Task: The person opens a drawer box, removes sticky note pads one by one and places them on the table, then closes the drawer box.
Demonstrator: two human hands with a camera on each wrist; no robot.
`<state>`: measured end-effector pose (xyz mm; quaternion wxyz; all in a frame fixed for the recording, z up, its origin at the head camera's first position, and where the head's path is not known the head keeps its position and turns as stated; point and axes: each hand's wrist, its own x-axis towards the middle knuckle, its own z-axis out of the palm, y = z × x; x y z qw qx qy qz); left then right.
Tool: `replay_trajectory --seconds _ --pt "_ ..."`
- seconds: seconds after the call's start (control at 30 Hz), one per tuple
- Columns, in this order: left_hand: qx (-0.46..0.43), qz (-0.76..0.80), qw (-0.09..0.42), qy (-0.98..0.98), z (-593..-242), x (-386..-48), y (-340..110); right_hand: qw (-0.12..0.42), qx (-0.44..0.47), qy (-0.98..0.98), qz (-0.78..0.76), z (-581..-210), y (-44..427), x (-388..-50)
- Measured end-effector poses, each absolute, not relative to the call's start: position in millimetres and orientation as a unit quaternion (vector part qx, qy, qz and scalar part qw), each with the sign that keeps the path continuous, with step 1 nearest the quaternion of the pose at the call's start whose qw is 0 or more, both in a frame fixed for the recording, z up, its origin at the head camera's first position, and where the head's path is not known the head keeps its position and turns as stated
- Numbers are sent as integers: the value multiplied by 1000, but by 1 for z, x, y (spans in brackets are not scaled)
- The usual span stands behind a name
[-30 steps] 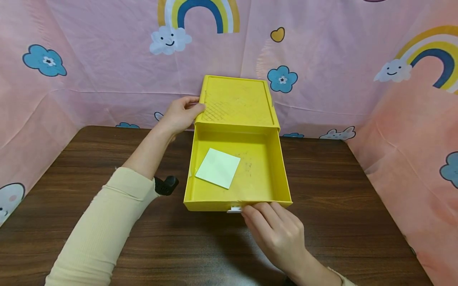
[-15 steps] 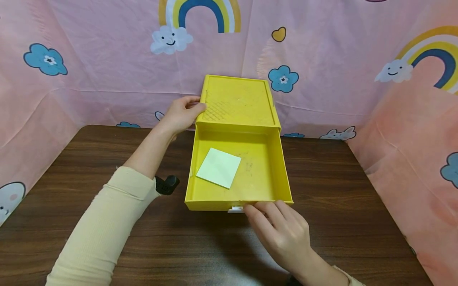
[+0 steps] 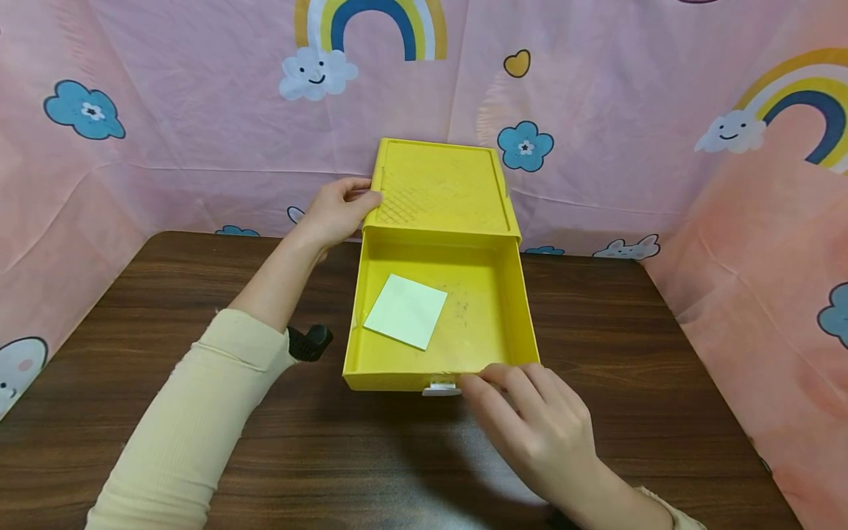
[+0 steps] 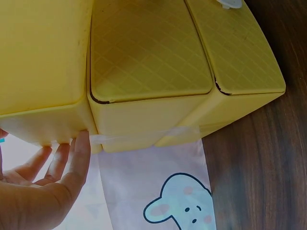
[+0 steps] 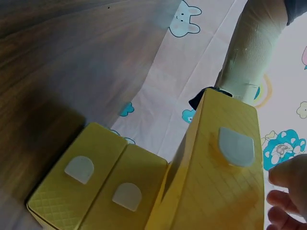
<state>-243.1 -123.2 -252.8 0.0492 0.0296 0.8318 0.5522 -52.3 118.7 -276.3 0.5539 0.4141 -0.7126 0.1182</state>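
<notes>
A yellow drawer cabinet [image 3: 442, 188] stands on the table, its top drawer [image 3: 483, 316] pulled out towards me. Inside, left of the middle, lies a pale square pad of notes [image 3: 406, 311]. My left hand [image 3: 339, 210] rests at the cabinet's left side, thumb on the top edge; the left wrist view shows its fingers [image 4: 82, 148] fairly straight, tips against the side wall. My right hand [image 3: 533, 423] is by the drawer's front, right of the white handle [image 3: 442, 390]. In the right wrist view its loosely bent fingers [image 5: 283, 199] are apart from the handle and hold nothing.
Below the open drawer are two shut ones, the middle drawer [image 4: 151, 52] and the bottom drawer [image 4: 242, 50], each with a pale handle. A dark wooden table [image 3: 265, 442] bears the cabinet. Behind hangs a pink patterned cloth [image 3: 218, 110].
My right hand has left the drawer's handle and moved a little right, so more of the handle shows. The left hand, the drawer and the pad have stayed in place.
</notes>
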Motion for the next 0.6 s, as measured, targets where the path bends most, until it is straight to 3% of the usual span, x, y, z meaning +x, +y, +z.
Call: replay_trajectory --seconds 0.6 --pt "28 555 44 830 -254 -244 -123 430 430 -777 160 -256 134 -50"
